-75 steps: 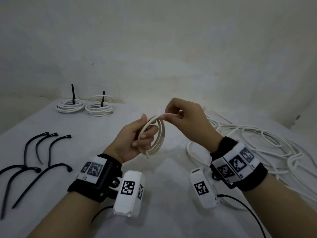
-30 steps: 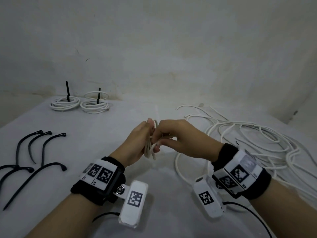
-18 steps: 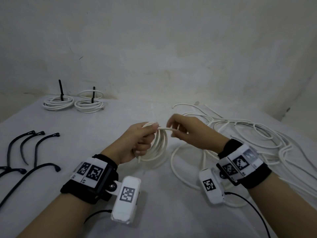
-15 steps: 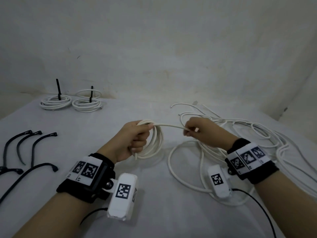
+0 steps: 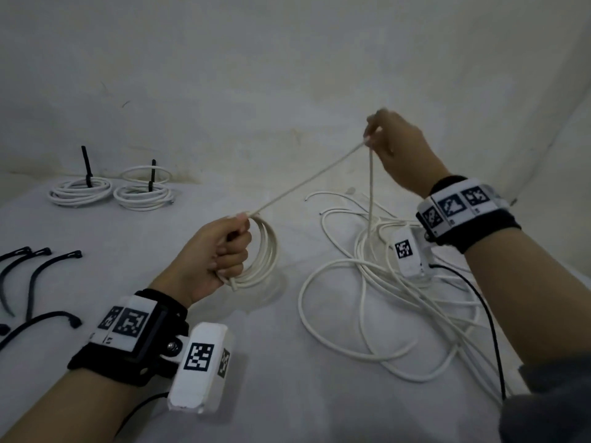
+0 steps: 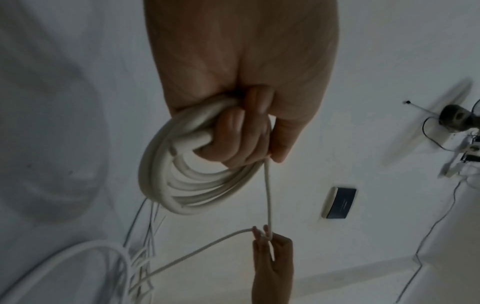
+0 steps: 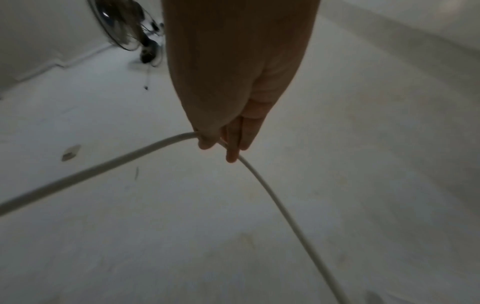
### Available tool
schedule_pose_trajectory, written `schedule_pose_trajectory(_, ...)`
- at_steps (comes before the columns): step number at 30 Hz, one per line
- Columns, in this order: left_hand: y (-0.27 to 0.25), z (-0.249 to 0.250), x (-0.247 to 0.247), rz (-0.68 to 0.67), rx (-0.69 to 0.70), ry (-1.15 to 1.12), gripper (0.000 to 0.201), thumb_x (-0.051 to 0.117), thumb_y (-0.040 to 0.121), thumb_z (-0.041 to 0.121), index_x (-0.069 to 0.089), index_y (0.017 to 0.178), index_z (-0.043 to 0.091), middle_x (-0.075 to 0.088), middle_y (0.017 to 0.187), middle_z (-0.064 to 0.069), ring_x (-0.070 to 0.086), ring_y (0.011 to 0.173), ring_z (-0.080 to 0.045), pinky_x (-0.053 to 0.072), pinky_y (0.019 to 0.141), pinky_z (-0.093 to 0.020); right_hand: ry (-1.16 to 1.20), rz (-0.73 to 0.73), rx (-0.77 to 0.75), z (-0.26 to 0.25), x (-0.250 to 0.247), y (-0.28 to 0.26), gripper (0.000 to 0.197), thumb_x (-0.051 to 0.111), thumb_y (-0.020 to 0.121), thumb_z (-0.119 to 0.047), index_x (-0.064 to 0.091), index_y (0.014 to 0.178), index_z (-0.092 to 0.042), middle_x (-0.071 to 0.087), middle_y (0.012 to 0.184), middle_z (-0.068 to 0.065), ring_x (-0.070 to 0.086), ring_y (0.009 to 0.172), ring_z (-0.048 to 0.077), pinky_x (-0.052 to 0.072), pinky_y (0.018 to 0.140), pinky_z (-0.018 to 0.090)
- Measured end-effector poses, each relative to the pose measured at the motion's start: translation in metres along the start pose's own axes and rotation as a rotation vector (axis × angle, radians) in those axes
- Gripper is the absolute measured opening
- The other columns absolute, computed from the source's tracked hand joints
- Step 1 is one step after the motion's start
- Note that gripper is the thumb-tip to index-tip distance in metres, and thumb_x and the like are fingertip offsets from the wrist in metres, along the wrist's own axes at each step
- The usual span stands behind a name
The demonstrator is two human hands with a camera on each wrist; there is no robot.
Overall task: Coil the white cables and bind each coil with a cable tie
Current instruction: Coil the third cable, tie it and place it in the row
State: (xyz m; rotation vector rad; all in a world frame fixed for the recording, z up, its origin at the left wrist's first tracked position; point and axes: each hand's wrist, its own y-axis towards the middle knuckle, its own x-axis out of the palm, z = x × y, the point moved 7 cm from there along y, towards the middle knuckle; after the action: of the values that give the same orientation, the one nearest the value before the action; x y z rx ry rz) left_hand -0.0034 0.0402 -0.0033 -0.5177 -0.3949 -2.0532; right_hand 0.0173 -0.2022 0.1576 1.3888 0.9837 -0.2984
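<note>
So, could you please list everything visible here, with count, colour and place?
coil in progress: one, white, held above the table centre
loose cables: tangled pile, white, table right
bound coils: two, white with black ties, far left
loose cable ties: several, black, left edge
table: one, white cover
fan: one, dark, background
left hand: grips the coil
right hand: raised, pinches the cable
wrist cameras: two, white

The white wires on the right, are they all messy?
Yes. The loose cable lies in tangled, overlapping loops on the table, unlike the two tied coils at the back left. Nothing looks broken.
</note>
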Motion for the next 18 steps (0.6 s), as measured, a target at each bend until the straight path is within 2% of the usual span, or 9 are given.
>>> schedule_pose_trajectory(2,0.0,0.008,-0.004,-0.005,0.03,-0.087,0.026,0.051,0.082,0.032,0.045,0.061,0.016,0.022,0.042,0.008,0.013,0.027,-0.002,0.015,0.028,-0.014,0.013,0.006,-0.039,-0.012,-0.007,0.009,0.011,0.049,0.097,-0.014,0.051,0.101,-0.005,0.06,0.096,0.012,0.057,0.086,0.026,0.044,0.074,0.031)
schedule_pose_trajectory(4,-0.001,0.015,-0.006,-0.038,0.062,-0.164,0.024,0.06,0.073,0.034,0.049,0.059,0.017,0.015,0.045,0.008,0.006,0.031,-0.006,0.016,0.029,-0.015,-0.044,-0.043,-0.04,-0.015,-0.002,0.008,0.011,0.049,0.097,-0.016,0.051,0.101,-0.006,0.058,0.088,0.008,0.052,0.08,0.024,0.042,0.07,0.034)
schedule_pose_trajectory(6,0.0,0.02,-0.01,-0.095,0.096,-0.223,0.024,0.066,0.07,0.034,0.052,0.06,0.018,0.013,0.049,0.007,0.008,0.033,-0.006,0.02,0.028,-0.014,-0.073,-0.113,-0.023,-0.009,0.011,0.0,0.009,0.051,0.096,-0.019,0.052,0.098,-0.01,0.058,0.085,0.007,0.047,0.08,0.021,0.037,0.068,0.032)
schedule_pose_trajectory(8,0.002,0.02,-0.012,-0.217,0.099,-0.308,0.024,0.067,0.078,0.032,0.056,0.065,0.016,0.018,0.05,0.007,0.014,0.032,-0.004,0.026,0.03,-0.015,-0.038,-0.18,0.001,0.002,0.026,-0.013,0.006,0.055,0.094,-0.02,0.054,0.093,-0.014,0.057,0.085,0.002,0.045,0.081,0.017,0.031,0.069,0.028)
schedule_pose_trajectory(10,0.002,0.02,-0.01,-0.361,0.077,-0.417,0.025,0.059,0.09,0.03,0.059,0.073,0.012,0.024,0.051,0.005,0.022,0.034,-0.004,0.031,0.033,-0.017,0.011,-0.218,0.002,0.008,0.036,-0.026,0.004,0.058,0.093,-0.018,0.055,0.09,-0.016,0.057,0.085,-0.002,0.046,0.084,0.017,0.029,0.072,0.026)
schedule_pose_trajectory(11,0.003,0.021,-0.011,-0.387,0.083,-0.454,0.026,0.056,0.092,0.029,0.059,0.075,0.011,0.026,0.052,0.004,0.024,0.035,-0.005,0.032,0.034,-0.018,0.03,-0.232,0.003,0.01,0.039,-0.031,0.005,0.059,0.092,-0.017,0.055,0.089,-0.015,0.057,0.085,-0.003,0.047,0.086,0.018,0.028,0.072,0.024)
schedule_pose_trajectory(13,0.003,0.025,-0.012,-0.352,0.136,-0.477,0.024,0.057,0.091,0.028,0.058,0.074,0.011,0.026,0.051,0.005,0.023,0.035,-0.005,0.03,0.034,-0.018,0.057,-0.261,0.038,0.017,0.041,-0.042,0.006,0.058,0.093,-0.016,0.056,0.089,-0.011,0.058,0.084,-0.001,0.051,0.083,0.02,0.029,0.068,0.023)
schedule_pose_trajectory(15,0.001,0.034,-0.018,-0.2,0.227,-0.449,0.023,0.06,0.084,0.029,0.055,0.067,0.015,0.026,0.047,0.006,0.016,0.034,-0.005,0.023,0.033,-0.016,0.096,-0.268,0.095,0.027,0.041,-0.051,0.006,0.055,0.095,-0.018,0.053,0.091,-0.013,0.063,0.082,0.002,0.057,0.078,0.023,0.037,0.067,0.027)
schedule_pose_trajectory(18,-0.005,0.048,-0.035,0.035,0.342,-0.439,0.036,0.042,0.089,0.038,0.052,0.06,0.019,0.03,0.043,0.006,0.011,0.032,-0.008,0.018,0.032,-0.013,0.147,-0.26,0.114,0.032,0.038,-0.063,0.011,0.054,0.095,-0.015,0.045,0.096,-0.022,0.067,0.077,0.001,0.063,0.072,0.017,0.044,0.064,0.025)
